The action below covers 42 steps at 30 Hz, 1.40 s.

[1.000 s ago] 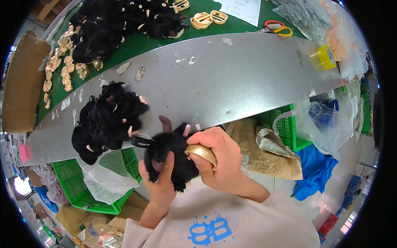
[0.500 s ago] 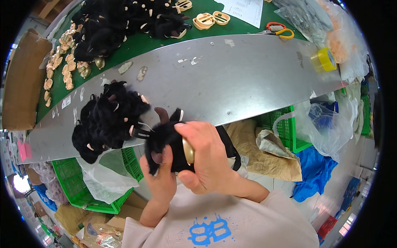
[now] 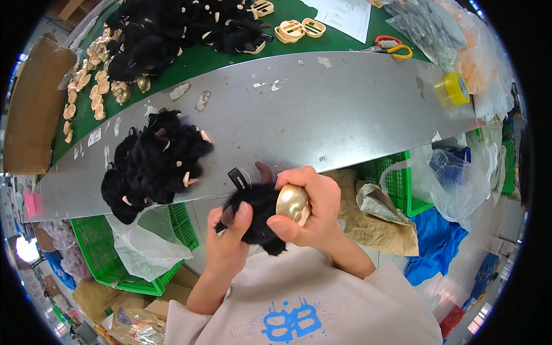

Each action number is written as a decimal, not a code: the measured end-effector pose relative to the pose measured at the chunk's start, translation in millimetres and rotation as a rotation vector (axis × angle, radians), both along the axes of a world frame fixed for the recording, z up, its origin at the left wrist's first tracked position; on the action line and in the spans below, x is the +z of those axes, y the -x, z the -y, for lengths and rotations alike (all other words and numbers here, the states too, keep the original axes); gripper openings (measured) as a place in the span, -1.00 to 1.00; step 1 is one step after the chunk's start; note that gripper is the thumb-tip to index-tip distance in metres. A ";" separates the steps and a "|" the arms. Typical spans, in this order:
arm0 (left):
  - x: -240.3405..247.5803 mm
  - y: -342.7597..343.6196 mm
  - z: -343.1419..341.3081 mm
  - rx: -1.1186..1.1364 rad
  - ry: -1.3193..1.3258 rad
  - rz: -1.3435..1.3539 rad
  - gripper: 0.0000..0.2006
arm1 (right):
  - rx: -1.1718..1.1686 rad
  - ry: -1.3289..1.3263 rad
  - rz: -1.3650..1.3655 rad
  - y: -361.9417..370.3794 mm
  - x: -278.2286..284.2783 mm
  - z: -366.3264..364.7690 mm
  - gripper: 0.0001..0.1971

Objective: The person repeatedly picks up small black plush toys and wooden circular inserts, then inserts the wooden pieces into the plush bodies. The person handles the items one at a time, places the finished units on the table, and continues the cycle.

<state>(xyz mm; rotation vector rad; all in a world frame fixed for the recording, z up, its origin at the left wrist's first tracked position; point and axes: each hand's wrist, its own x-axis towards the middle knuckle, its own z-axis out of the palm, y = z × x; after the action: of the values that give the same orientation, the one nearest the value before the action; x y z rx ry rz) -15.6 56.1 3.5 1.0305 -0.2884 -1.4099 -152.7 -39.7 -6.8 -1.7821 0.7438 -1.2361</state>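
Both hands hold a small black plush toy (image 3: pixel 259 208) just off the bench's near edge. My left hand (image 3: pixel 229 244) pinches its left side, thumb beside a brown horn-like part (image 3: pixel 226 215). Around its right side curls my right hand (image 3: pixel 320 210), gripping a shiny gold dome (image 3: pixel 293 202) set against the fur. A second brown horn (image 3: pixel 264 172) and a black fabric label (image 3: pixel 238 179) stick up from the toy's top edge. Left of it, a heap of similar black plush toys (image 3: pixel 155 164) lies on the metal bench (image 3: pixel 287 115).
On the green table (image 3: pixel 190 63) beyond lie more black plush toys (image 3: pixel 152 46), cream plastic parts (image 3: pixel 290 31), scissors (image 3: pixel 397 49) and a paper sheet (image 3: pixel 345 17). Yellow tape (image 3: pixel 456 88) sits at the bench's right. Green crates (image 3: pixel 106 253) and a brown paper bag (image 3: pixel 385 224) are below.
The toy has moved right, away from the heap, and turned so that the gold dome faces up into view. My right hand has shifted from over its top to its right side.
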 end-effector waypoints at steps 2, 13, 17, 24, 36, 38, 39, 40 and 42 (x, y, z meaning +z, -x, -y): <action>-3.2 -3.7 -2.8 -0.112 0.068 -0.023 -0.53 | 0.018 -0.056 0.033 -1.1 1.5 -0.1 -0.56; -6.3 9.6 9.6 -0.059 0.171 -0.310 -0.33 | 0.081 -0.163 0.118 -8.0 -10.7 9.8 -0.59; -17.8 1.6 7.1 -0.130 0.235 -0.268 -0.38 | 0.091 -0.207 0.121 -11.8 -17.7 11.6 -0.59; 4.0 -4.3 7.7 -0.148 0.153 0.084 -0.73 | 0.046 -0.104 0.104 -9.8 -23.1 8.4 -0.59; 10.0 -1.5 12.4 0.046 0.086 0.300 -0.76 | -0.050 0.132 0.025 -4.0 -8.1 9.3 -0.51; 11.4 0.2 13.4 0.079 0.076 0.244 -0.76 | -0.045 0.177 0.030 -4.3 -9.5 10.4 -0.53; 12.5 0.6 14.0 0.093 0.073 0.215 -0.76 | -0.045 0.200 0.032 -4.2 -9.5 10.6 -0.53; 11.5 -0.2 13.7 0.092 0.074 0.251 -0.76 | -0.054 0.219 0.025 -4.3 -10.0 10.6 -0.53; 7.3 -2.4 11.7 0.091 0.077 0.320 -0.76 | -0.072 0.257 0.011 -4.7 -11.1 9.5 -0.54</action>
<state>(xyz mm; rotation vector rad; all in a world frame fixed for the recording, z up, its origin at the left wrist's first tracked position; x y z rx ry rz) -13.2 44.4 10.8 1.1903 -0.5193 -1.1414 -148.0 -49.2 -17.9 -1.9672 0.6718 -1.4415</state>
